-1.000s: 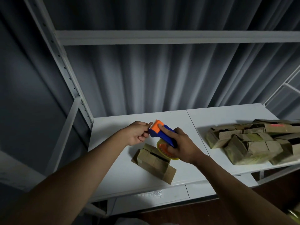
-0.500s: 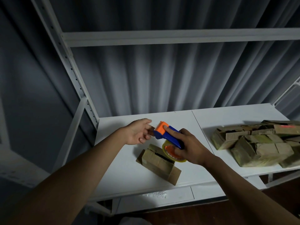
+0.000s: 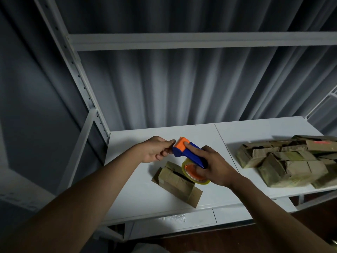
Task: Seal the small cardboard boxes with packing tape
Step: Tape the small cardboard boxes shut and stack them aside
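Item one: our right hand (image 3: 213, 166) wraps round the blue-and-orange plastic tape dispenser (image 3: 187, 152) with its yellowish roll of packing tape (image 3: 196, 175), index finger on the orange head, held above the shelf; our left hand (image 3: 157, 150) pinches at the dispenser's tip, what it pinches being too small to tell. Item two: one small brown cardboard box (image 3: 177, 183) lies beneath, near the front edge of the white metal shelf (image 3: 131, 196), bare board to its left. Item three: a heap of brown cardboard boxes (image 3: 290, 159) at the right end, grey corrugated wall (image 3: 182, 88) behind.

Single box (image 3: 176, 183) on shelf (image 3: 138, 189) below tape dispenser (image 3: 189, 155), box pile (image 3: 290, 159) well right.
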